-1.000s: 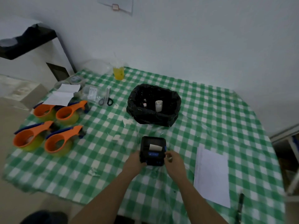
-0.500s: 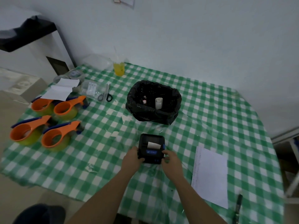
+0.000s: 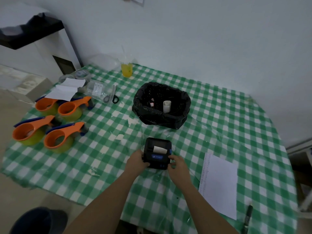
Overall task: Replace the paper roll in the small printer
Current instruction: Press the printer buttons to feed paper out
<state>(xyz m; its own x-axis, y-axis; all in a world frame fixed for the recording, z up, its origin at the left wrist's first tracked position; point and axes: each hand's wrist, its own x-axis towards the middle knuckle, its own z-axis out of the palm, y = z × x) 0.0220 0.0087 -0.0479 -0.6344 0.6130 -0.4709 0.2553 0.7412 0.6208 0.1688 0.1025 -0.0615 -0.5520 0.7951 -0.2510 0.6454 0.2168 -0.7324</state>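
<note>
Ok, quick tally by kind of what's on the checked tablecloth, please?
Orange tape dispensers: 4
Small black printer: 1
Black bag-lined bin: 1
Black-handled scissors: 1
Yellow plastic cup: 1
White paper sheets: 2
Black pen: 1
Total: 11

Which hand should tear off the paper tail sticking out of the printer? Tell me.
Right hand, probably: its fingers sit nearest the paper tail, while the left hand grips the printer to steady it.

printer (image 3: 157, 153): matt black plastic | bin liner (image 3: 162, 114): glossy plastic | tablecloth (image 3: 219, 125): perhaps film-covered
</note>
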